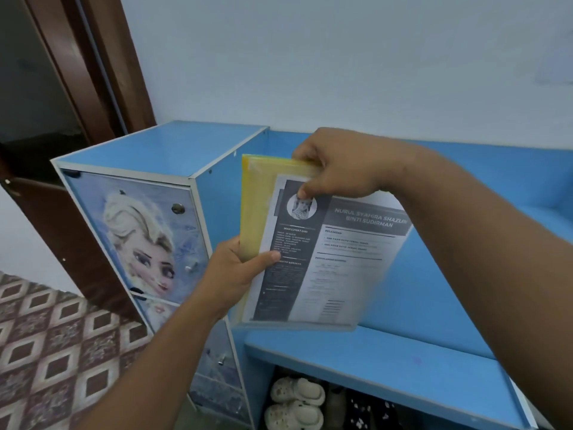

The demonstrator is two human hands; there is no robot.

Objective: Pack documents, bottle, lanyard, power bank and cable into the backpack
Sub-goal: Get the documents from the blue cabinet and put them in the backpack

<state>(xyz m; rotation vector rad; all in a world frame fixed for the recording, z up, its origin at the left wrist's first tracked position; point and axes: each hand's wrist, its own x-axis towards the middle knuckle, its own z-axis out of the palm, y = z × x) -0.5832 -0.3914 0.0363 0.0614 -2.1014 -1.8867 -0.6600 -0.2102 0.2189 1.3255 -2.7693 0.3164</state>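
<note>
A printed document point(335, 262) with a dark grey side column sits in front of a yellow plastic folder point(251, 209); both are held upright in the air above the blue shelf point(387, 364). My left hand point(235, 274) grips the lower left edge of folder and document, thumb on the front. My right hand point(338, 169) pinches the top edge, thumb on the page near its small round photo. No backpack, bottle, lanyard, power bank or cable is in view.
A blue cabinet point(161, 150) with cartoon-printed drawer fronts stands to the left. White clog shoes point(294, 401) lie under the shelf. A brown door frame point(102, 66) is at the far left, patterned floor point(52, 346) below it, and a pale wall behind.
</note>
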